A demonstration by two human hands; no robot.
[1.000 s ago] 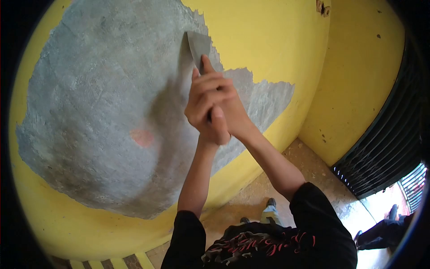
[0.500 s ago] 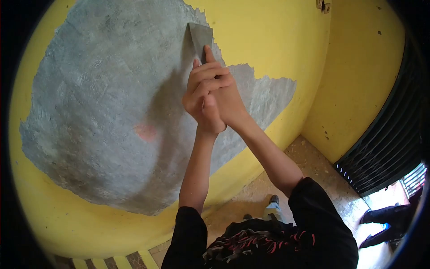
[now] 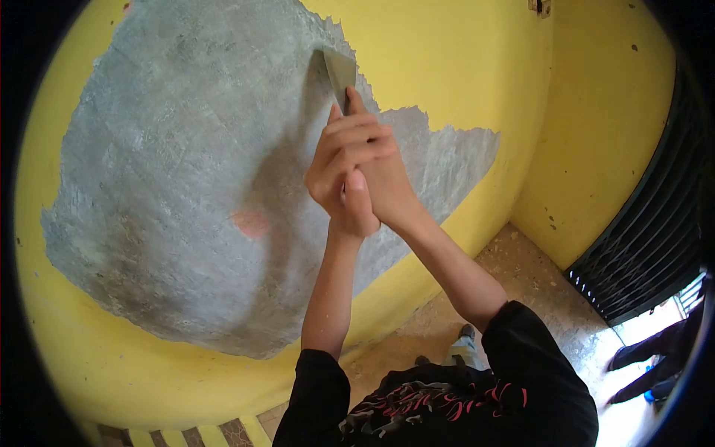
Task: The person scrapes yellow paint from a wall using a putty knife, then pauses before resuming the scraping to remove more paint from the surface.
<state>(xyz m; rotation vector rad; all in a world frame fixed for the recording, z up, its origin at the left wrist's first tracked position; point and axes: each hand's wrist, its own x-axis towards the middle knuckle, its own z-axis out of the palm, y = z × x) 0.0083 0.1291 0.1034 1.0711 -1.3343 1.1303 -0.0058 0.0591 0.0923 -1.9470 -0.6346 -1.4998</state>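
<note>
A putty knife (image 3: 342, 68) with a flat metal blade lies against the grey, stripped patch of wall (image 3: 186, 149), close to the ragged edge of the yellow paint (image 3: 439, 59). My right hand (image 3: 389, 182) grips it, one finger stretched along the blade; the handle is hidden by my hands. My left hand (image 3: 335, 167) is closed over my right hand, its fingers wrapped across the back and its thumb lower down. Both arms reach up in front of me.
A pinkish spot (image 3: 251, 223) marks the grey patch. To the right stand a yellow side wall (image 3: 603, 127) and a dark metal folding gate (image 3: 633, 216). Another person's dark-clothed legs (image 3: 655, 354) show at the lower right. Below is a worn floor (image 3: 521, 272).
My hands and the putty knife have slid slightly down along the paint edge. The blade is turned more edge-on to my view, which has shifted a little.
</note>
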